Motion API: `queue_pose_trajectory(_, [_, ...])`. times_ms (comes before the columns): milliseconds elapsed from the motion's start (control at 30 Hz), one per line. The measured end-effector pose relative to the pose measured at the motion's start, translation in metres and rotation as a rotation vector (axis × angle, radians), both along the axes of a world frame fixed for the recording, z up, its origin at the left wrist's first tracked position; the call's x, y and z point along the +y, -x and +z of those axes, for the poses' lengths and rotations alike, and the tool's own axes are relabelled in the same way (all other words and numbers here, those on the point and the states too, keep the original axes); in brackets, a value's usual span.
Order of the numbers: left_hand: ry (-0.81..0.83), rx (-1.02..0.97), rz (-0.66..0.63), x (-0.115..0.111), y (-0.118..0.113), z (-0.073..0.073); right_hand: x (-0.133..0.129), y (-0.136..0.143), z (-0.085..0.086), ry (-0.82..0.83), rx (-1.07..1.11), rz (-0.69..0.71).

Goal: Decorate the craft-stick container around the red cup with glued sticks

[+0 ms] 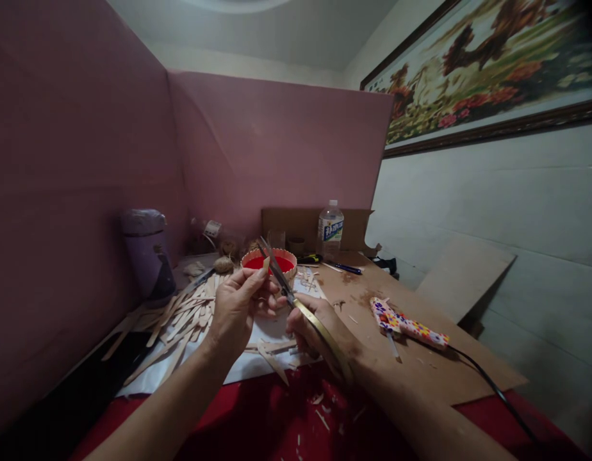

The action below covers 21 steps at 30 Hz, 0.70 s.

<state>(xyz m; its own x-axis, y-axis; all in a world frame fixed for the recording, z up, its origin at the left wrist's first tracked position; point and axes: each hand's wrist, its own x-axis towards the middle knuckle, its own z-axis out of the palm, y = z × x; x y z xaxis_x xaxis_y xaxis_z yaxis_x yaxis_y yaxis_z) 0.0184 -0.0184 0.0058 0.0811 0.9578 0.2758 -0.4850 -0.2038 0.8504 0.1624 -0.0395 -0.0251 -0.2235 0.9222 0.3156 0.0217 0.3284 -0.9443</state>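
Observation:
My left hand pinches a short piece of wooden stick between thumb and fingers, its end pointing up. A pair of scissors with gold handles is gripped in my right hand. Its blades point up and away, close beside the stick piece; whether they touch it I cannot tell. Behind both hands stands a round basket with a scalloped rim and a red inside, partly hidden by my left hand and the blades. Many flat wooden sticks lie heaped to the left of my left hand.
A flower-patterned glue gun with a black cord lies on the brown board at right. A plastic bottle and a utility knife are at the back. A purple thermos stands left. Wood scraps litter the red cloth.

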Motion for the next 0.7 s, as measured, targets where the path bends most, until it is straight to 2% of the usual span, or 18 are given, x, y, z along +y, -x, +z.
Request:
queue_pose_trajectory(400, [-0.174,0.154,0.061,-0.0006,-0.0010,-0.0048,0.0038,-0.0025,-0.0061,-0.043,-0.063,0.048])
queue_pose_trajectory(700, [-0.111,0.145,0.003,0.0008,0.0006,-0.0037,-0.0024,-0.0027,0.0012,-0.099,-0.091,0.054])
